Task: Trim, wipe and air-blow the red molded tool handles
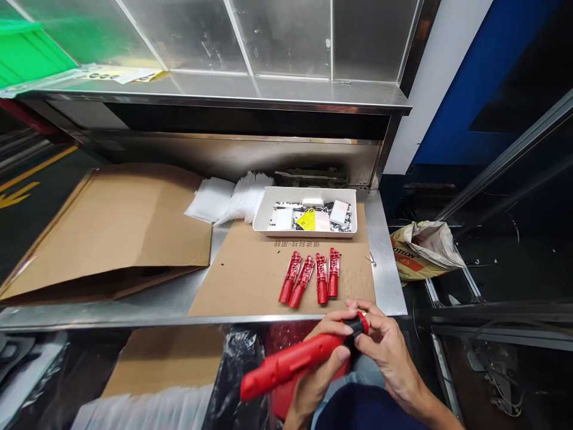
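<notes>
A long red plastic handle part (286, 364) with a black ring (356, 326) at its end is held low in front of me, below the table edge. My left hand (320, 370) is wrapped round its shaft from underneath. My right hand (385, 346) pinches the black ring end with its fingertips. On the brown cardboard sheet (250, 275) just beyond my hands lie several small red plastic parts (311, 278) in a row.
A white tray (268, 215) with small cards and black pieces stands at the cardboard's far edge, with white plastic bags (233, 200) to its left. A large folded cardboard box (116, 227) lies at left. A paper sack (423, 248) sits right of the steel table (385, 269).
</notes>
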The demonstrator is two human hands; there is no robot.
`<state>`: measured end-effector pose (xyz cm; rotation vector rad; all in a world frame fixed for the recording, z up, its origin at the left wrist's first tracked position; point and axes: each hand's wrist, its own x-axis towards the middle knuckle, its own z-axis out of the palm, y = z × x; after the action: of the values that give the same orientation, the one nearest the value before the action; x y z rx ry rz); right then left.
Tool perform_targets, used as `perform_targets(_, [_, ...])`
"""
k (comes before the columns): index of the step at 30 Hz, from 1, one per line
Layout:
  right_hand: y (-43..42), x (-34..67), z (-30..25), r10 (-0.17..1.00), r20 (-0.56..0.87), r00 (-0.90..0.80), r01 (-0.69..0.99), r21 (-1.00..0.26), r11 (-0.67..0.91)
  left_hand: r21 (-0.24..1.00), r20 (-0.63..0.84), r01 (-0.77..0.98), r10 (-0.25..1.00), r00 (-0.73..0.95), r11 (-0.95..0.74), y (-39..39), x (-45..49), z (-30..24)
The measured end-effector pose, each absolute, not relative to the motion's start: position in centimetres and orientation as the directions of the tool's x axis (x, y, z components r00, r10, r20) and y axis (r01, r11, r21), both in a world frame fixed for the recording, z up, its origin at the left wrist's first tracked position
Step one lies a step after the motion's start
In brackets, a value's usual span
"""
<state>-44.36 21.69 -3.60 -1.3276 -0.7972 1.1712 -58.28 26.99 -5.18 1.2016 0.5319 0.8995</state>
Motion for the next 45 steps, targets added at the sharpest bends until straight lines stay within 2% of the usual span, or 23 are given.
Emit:
perform_targets(3, [21.8,-44.5,-3.0,0.945,-0.114,0.306,-0.044,-0.993,-0.106,0.971,0.175,-0.230,0.830,0.529,-0.058,26.6,-58.0,-4.6])
perform_targets(4, [21.8,-44.5,-2.7,0.943,-0.095,0.318,-0.014,-0.995,-0.096,0.967,0.172,-0.249,0.841,0.512,-0.046,26.4,-57.9,-4.5])
perform_targets(6, [21.6,-44.6,-2.3,0.938,-0.071,0.339,0.022,-0.996,-0.084,0.925,0.097,-0.369,0.879,0.466,0.094,26.1,-57.5,-4.7])
perform_targets(8, [21.2,-44.6,-2.0,0.939,-0.056,0.339,0.029,-0.997,-0.070,0.795,-0.065,-0.520,0.896,0.439,0.312,26.0,-57.2,-5.0])
perform_targets(11, [20.3,-44.2,-1.7,0.933,-0.011,0.360,0.058,-0.998,-0.034,0.516,-0.271,-0.645,0.821,0.502,0.564,26.1,-57.0,-5.2])
perform_targets(14, [19.6,-44.0,-1.5,0.895,0.064,0.441,0.172,-0.985,-0.014,0.319,-0.256,-0.673,0.744,0.617,0.668,26.3,-57.2,-5.1])
perform_targets(17, [19.4,-44.3,-1.2,0.886,0.124,0.446,0.274,-0.962,-0.003,0.227,-0.150,-0.666,0.701,0.697,0.711,26.4,-57.3,-4.9])
perform_targets(22, [19.6,-45.2,-1.0,0.906,0.206,0.371,0.373,-0.926,0.058,0.213,-0.086,-0.646,0.673,0.735,0.733,26.0,-57.0,-4.9])
perform_targets(29, [20.1,-45.9,-1.4,0.925,0.241,0.293,0.481,-0.874,0.075,0.299,-0.194,-0.626,0.689,0.699,0.720,25.7,-57.0,-5.0])
perform_targets(32, [20.3,-45.6,-1.9,0.900,0.341,0.273,0.566,-0.813,0.137,0.271,-0.236,-0.597,0.654,0.719,0.755,25.9,-56.9,-4.9])
perform_targets(36, [20.5,-44.6,-2.8,0.834,0.513,0.202,0.713,-0.661,0.235,0.223,-0.235,-0.573,0.614,0.754,0.789,26.1,-56.8,-5.0])
perform_targets(45, [21.1,-43.5,-3.4,0.800,0.568,0.193,0.800,-0.564,0.207,0.167,-0.246,-0.569,0.593,0.767,0.805,26.5,-55.7,-5.2])
